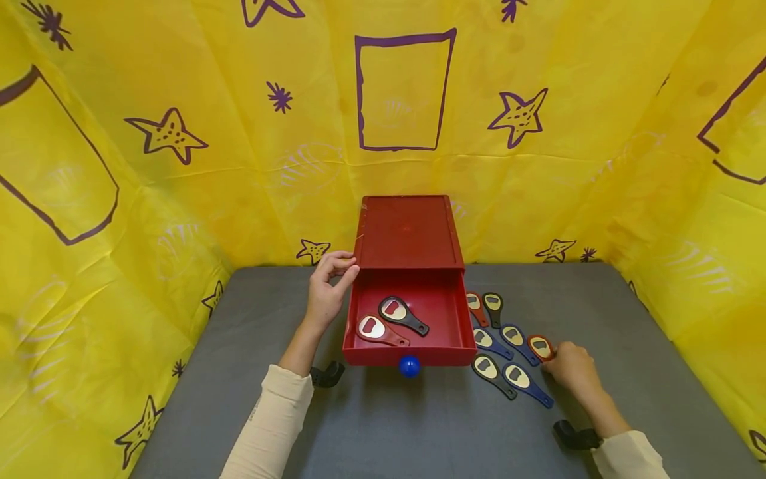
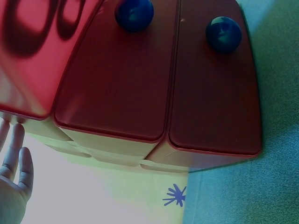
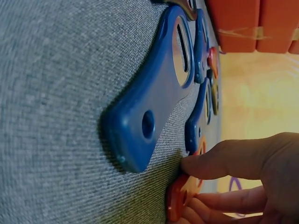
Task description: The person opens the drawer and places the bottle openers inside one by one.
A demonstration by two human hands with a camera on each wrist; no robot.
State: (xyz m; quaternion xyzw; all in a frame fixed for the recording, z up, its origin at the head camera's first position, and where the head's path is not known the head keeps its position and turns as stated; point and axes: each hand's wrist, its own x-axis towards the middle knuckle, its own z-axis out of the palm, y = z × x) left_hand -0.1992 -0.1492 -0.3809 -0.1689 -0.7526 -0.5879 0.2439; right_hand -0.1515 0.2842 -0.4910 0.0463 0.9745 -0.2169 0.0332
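Observation:
My right hand point(image 1: 574, 369) pinches the handle of a red bottle opener point(image 1: 540, 347) low over the table, thumb on one side and fingers on the other in the right wrist view. Beside it lie several blue, black and red bottle openers, among them a blue one point(image 3: 140, 105). At the left side of the red drawer cabinet point(image 1: 407, 233), my left hand point(image 1: 326, 289) rests its fingertips near the top edge, fingers fairly straight. The top drawer point(image 1: 413, 357) is pulled out. Inside it lie a black bottle opener point(image 1: 413, 322) and a red one point(image 1: 372, 328).
A blue knob point(image 1: 409, 366) sticks out from the drawer front. Two lower drawers with blue knobs point(image 2: 224, 35) are closed. Grey cloth point(image 1: 407, 432) covers the table, and yellow patterned sheeting point(image 1: 239, 100) walls it at the back and sides.

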